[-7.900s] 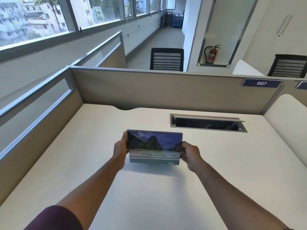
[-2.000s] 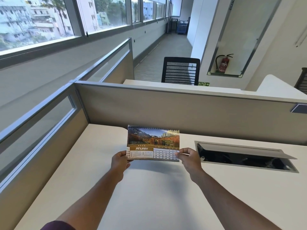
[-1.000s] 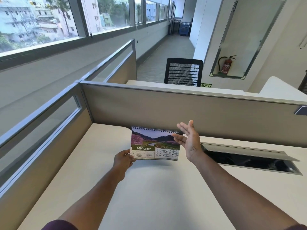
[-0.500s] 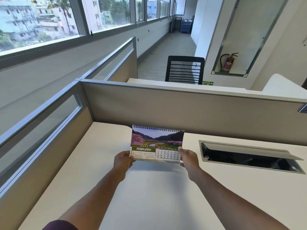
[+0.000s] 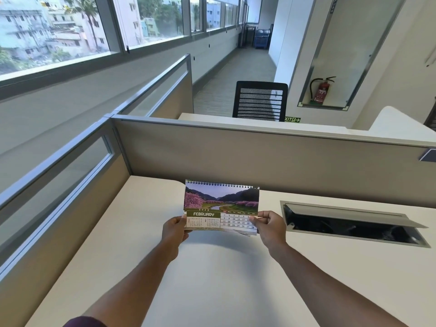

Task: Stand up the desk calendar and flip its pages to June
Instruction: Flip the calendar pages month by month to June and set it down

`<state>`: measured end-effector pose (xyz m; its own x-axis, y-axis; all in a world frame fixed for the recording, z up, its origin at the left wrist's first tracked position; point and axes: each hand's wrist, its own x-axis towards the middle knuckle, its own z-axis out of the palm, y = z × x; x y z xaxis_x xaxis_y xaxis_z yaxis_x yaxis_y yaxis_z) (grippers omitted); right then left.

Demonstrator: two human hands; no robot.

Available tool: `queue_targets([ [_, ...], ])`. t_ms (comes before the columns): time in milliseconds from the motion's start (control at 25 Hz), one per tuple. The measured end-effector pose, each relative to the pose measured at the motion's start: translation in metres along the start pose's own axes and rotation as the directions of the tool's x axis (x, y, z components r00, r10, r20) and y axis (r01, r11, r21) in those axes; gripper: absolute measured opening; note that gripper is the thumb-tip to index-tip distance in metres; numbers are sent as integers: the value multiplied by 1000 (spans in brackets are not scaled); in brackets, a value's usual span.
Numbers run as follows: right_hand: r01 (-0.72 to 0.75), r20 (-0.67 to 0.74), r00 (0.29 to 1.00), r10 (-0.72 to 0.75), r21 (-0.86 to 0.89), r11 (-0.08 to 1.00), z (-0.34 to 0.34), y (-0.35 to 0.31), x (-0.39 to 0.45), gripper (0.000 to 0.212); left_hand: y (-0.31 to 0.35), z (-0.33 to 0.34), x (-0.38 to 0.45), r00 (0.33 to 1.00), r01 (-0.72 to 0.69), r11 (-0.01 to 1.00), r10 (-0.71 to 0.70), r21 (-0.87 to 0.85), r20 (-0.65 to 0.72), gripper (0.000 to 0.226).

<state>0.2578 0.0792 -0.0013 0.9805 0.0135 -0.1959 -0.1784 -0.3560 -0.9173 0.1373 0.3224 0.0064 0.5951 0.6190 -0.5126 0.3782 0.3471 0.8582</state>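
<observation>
I see the desk calendar [image 5: 221, 207] held just above the pale, smooth desk [image 5: 212, 279], its printed face toward me, long axis running 9 to 3 o'clock, black wire spiral binding along the top edge. The glossy page reads FEBRUARY under a pink-blossom valley photo. My left hand [image 5: 174, 230] pinches the lower left corner; my right hand [image 5: 271, 226] pinches the lower right corner of the page. A rectangular metal cable hatch [image 5: 354, 224] lies open at 3 o'clock.
</observation>
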Motion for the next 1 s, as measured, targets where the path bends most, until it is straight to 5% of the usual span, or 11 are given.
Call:
queue_targets([
  [360,163,86,981,-175,129,978,-18,-27,-13,27,3,2,-1,999,-3,1000,4,27,-32,35],
  [560,-47,265,960,-92,477,878,-26,-78,-18,19,2,0,1,1000,-16,1000,16,-15,-25,24],
  [720,-219,389,914,-116,712,667,-28,-112,-9,44,2,-2,0,1000,-5,1000,5,-19,-26,26],
  [840,-214,392,909,-138,726,654,-26,-121,1,66,0,-3,1,1000,-2,1000,2,2,-27,29],
  [1000,-210,386,917,-103,685,698,-22,-113,10,68,0,-6,1,1000,-5,1000,5,2,-20,29],
])
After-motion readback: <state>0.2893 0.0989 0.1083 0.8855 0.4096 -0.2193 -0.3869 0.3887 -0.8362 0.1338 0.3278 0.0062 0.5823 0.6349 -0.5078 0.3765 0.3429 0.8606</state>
